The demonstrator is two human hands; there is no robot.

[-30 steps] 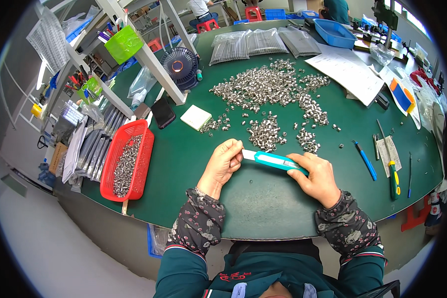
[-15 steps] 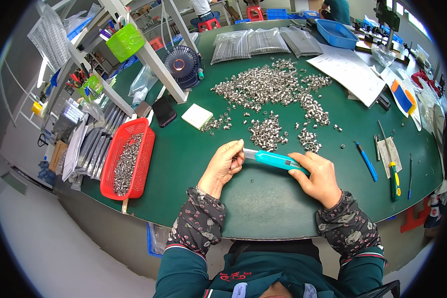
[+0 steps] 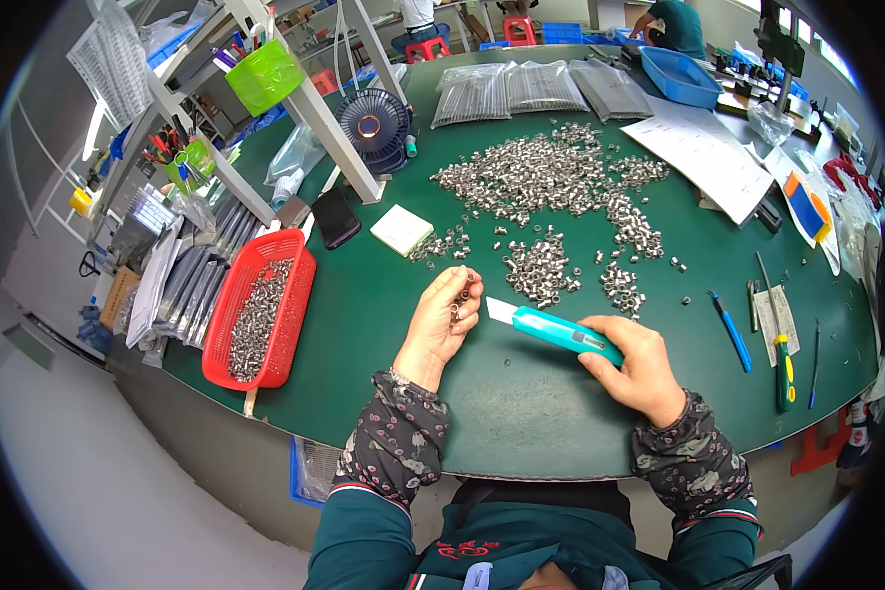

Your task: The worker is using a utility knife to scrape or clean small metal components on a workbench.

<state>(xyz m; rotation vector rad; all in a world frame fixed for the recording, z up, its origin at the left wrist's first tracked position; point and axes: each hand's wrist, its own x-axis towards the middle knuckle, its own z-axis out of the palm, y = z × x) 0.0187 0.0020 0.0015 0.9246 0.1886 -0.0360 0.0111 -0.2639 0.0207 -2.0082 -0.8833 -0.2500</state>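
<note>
My left hand (image 3: 441, 320) is closed around several small metal rings (image 3: 462, 298), one of them at the fingertips. In my right hand (image 3: 639, 366) is a teal utility knife (image 3: 566, 332), its blade (image 3: 501, 311) out and pointing toward the left hand, a short gap away. Beyond the hands lie small heaps of the same short metal rings (image 3: 539, 267), with a big spread of rings (image 3: 536, 172) farther off. A red plastic basket (image 3: 305, 324) at the left holds many more small metal pieces.
A pale notepad (image 3: 401, 229), a black phone (image 3: 336, 218) and a small fan (image 3: 373, 126) stand left of the heaps. At the right lie a blue pen-like tool (image 3: 730, 332), a screwdriver (image 3: 785, 374) and paper sheets (image 3: 708, 162). Bagged rods (image 3: 546, 87) and a blue tray (image 3: 680, 77) are at the back.
The knife blade has drawn away from my left fingers, to the right and slightly down. My left hand has turned a little, showing the rings in it. The whole view has shifted slightly.
</note>
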